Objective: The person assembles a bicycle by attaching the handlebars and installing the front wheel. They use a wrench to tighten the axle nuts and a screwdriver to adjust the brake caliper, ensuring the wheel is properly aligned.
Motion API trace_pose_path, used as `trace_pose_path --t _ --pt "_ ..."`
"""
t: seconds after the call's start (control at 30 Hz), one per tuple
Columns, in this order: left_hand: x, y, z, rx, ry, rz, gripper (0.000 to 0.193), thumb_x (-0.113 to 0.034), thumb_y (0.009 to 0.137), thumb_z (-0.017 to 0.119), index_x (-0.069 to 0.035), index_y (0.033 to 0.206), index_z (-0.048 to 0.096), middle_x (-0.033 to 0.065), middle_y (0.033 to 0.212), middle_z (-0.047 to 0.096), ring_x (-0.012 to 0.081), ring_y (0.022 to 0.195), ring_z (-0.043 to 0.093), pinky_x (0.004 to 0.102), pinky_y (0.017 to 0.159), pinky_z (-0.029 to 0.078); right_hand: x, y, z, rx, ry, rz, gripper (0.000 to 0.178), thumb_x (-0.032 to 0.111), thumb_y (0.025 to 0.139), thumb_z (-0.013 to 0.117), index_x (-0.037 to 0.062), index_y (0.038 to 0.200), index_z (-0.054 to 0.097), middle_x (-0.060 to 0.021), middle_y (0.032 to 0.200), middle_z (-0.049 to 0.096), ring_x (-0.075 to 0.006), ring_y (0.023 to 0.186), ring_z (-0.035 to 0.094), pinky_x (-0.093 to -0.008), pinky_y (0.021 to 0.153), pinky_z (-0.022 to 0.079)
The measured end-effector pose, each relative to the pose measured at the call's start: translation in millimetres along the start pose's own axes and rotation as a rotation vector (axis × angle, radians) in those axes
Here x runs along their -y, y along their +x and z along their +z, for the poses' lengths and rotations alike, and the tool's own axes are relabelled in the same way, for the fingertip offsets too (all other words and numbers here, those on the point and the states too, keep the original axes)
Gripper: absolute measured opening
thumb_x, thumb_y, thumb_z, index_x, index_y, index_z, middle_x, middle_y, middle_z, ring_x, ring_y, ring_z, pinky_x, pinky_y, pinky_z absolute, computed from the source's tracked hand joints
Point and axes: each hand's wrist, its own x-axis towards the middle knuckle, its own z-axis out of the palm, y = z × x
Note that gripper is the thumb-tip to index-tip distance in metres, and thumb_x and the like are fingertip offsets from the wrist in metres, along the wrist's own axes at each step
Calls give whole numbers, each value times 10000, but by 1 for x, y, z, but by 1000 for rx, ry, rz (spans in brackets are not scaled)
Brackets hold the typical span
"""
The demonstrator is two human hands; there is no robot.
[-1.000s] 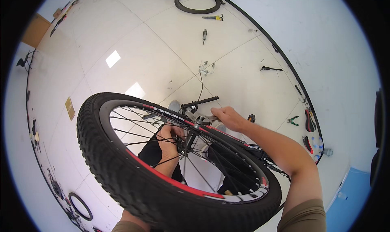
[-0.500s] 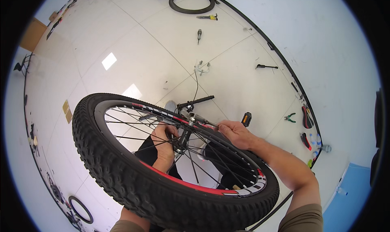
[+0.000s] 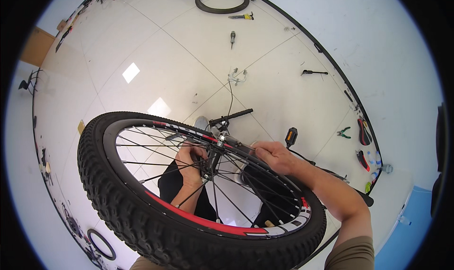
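A bicycle wheel with a knobby black tyre [image 3: 111, 194] and a red, white and black rim [image 3: 189, 216] tilts in front of me. My left hand [image 3: 190, 168] is behind the spokes beside the hub [image 3: 213, 162]. Its fingers are curled round something dark, partly hidden by the spokes. On the far right side of the rim, my right hand [image 3: 274, 157] is closed, with thumb and fingers pressed together at the end of a greyish metal part. What that part is does not show clearly. Beyond the hub lies a handlebar [image 3: 236, 117].
A pedal [image 3: 291, 136] sticks up right of my right hand. On the tiled floor lie a brake caliper with cable [image 3: 236, 76], a screwdriver [image 3: 232, 39], green-handled pliers [image 3: 344, 133] and a saddle [image 3: 364, 132]. A loose tyre [image 3: 222, 10] rests at the far end, another [image 3: 101, 244] at lower left.
The wheel has shifted slightly left and its spokes sit at different angles. More of the bicycle shows past my right forearm. Both hands stay in nearly the same places.
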Motion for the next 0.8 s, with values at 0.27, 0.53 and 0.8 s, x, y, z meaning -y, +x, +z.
trace_pose_path --t 0.27,0.53,0.8 --pt "5 2 -2 32 -12 21 368 -188 988 392 -18 677 491 76 572 530 163 589 533 291 598 442 6 -3 0 -33 -56 -43 324 255 1053 450 -13 991 622 -114 837 626 -201 809 560 -337 786 474" --pt "8 3 -2 35 55 77 376 -170 976 385 -21 643 480 82 578 544 182 601 539 307 643 454 45 -24 -9 -23 -160 82 371 287 1041 445 -25 981 637 -154 823 621 -252 804 573 -363 791 473" --pt "6 1 0 9 102 107 411 -220 988 396 -25 636 478 66 571 540 139 517 485 282 518 381 64 -35 -8 -45 -34 134 325 251 1030 493 -8 996 687 6 666 510 -86 639 460 -260 606 397"
